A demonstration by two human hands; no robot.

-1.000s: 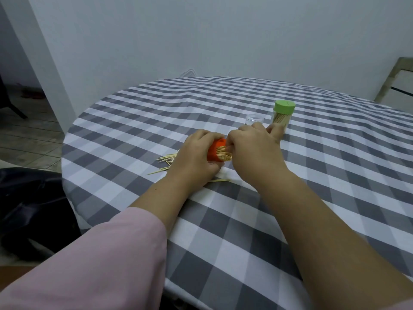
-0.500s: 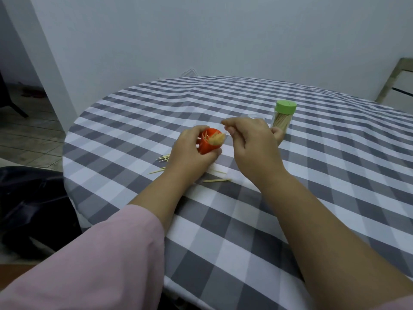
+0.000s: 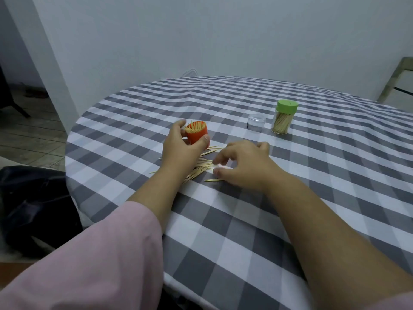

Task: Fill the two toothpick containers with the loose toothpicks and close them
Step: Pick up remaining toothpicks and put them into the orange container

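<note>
Right hand [image 3: 242, 166] seemingly curled over toothpicks [image 3: 202, 170]

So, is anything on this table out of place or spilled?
Yes. Loose toothpicks lie scattered on the checked tablecloth, between the left hand and the right hand. The orange container in the left hand is open. The clear piece stands apart beside the green-lidded container.
</note>
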